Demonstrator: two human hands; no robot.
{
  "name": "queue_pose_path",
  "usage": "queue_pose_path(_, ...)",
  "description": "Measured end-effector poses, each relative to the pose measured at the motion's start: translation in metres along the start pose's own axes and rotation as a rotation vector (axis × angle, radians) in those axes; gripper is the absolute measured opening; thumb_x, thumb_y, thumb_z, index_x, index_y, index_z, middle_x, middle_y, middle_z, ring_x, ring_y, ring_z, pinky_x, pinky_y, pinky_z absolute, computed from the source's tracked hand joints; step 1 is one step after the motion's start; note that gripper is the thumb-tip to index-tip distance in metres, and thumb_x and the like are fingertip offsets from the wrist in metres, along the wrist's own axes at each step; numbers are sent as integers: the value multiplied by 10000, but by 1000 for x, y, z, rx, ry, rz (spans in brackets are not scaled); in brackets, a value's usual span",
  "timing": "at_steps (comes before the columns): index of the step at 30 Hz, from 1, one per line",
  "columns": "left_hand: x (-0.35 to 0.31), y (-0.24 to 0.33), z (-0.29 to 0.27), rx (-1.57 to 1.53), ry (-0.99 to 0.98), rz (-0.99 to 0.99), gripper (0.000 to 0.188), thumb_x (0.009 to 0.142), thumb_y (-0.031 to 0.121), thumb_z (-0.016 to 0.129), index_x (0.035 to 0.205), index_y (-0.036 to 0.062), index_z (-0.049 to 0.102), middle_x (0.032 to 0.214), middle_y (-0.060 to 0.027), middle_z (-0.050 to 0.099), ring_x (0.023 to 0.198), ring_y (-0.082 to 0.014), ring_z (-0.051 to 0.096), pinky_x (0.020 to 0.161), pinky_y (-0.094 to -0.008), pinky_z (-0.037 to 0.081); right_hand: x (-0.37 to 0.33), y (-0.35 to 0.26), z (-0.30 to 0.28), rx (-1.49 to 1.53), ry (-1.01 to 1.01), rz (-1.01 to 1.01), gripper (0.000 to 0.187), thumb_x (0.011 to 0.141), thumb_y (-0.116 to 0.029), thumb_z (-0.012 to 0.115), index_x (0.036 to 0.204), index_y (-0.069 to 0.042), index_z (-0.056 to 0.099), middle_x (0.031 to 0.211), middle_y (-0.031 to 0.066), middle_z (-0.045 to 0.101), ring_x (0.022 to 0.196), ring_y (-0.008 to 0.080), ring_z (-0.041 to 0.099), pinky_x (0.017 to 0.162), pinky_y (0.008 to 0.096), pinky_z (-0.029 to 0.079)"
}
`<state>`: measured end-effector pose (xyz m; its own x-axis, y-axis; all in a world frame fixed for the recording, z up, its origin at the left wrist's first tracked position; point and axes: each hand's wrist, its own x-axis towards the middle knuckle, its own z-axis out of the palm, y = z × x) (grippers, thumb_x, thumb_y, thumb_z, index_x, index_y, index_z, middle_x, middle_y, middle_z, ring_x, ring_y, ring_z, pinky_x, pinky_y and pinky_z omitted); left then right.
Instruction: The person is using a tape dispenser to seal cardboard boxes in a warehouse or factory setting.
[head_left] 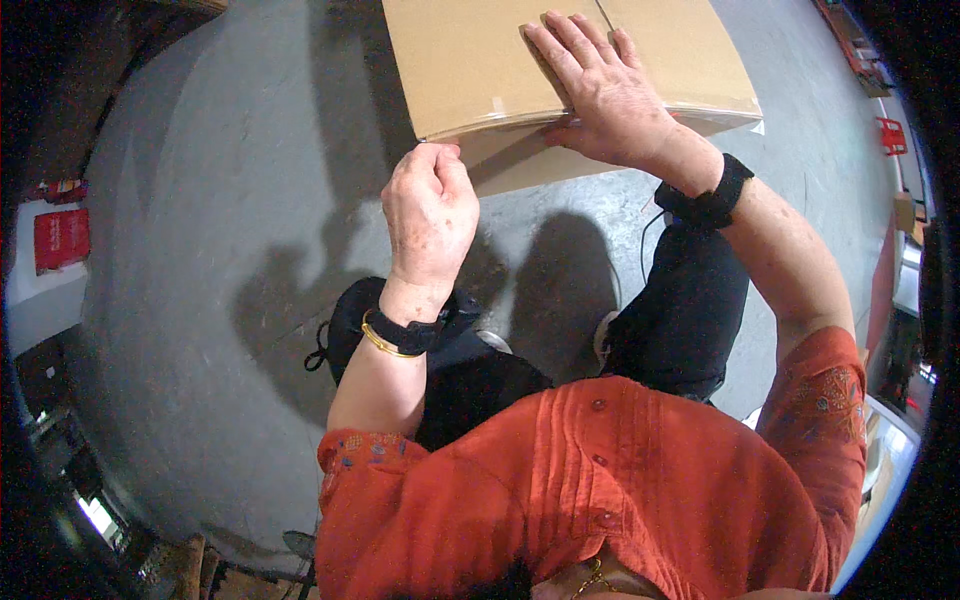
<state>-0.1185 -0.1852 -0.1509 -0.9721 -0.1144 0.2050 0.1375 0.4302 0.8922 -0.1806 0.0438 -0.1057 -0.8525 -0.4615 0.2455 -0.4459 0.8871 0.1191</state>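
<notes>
A brown cardboard box (460, 55) stands in front of me, its top shut, with a narrow seam running to the far side. Clear tape (690, 107) lies along its near top edge, and a bit of it sticks out at the right corner. At the near left corner, my left hand (430, 215) is closed, thumb and forefinger pinched together; whatever is between the fingertips is too small to make out. My right hand (610, 100) lies open on the top near the middle, fingers stretched away from me and thumb over the near edge.
The box is above a grey floor (200, 250) with shadows across it. My knees in dark trousers (680, 310) are spread below the box. A thin black cable (643, 250) hangs by my right wrist. Red items (62, 240) stand at the far left, and a red crate (892, 136) at the right.
</notes>
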Motion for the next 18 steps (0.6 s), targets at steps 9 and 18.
queue_pose_path(9, 7, 9, -7, 157, -85, -6, 127, 949, 88, 600, 897, 5, 680, 796, -209, 691, 824, -419, 698, 743, -477, 557, 0, 3, 1, 21, 6, 5, 1051, 726, -391, 872, 1572, -131, 305, 1588, 168, 372, 1478, 398, 339, 1155, 654, 297)
queue_pose_path(18, 1, 22, 29, 443, -83, 236, 188, 1004, 157, 546, 874, 26, 581, 732, -229, 668, 681, -418, 685, 618, -518, 555, -1, 3, 3, 9, 27, 3, 1050, 738, -382, 863, 1579, -121, 292, 1588, 177, 367, 1476, 402, 340, 1158, 647, 294)
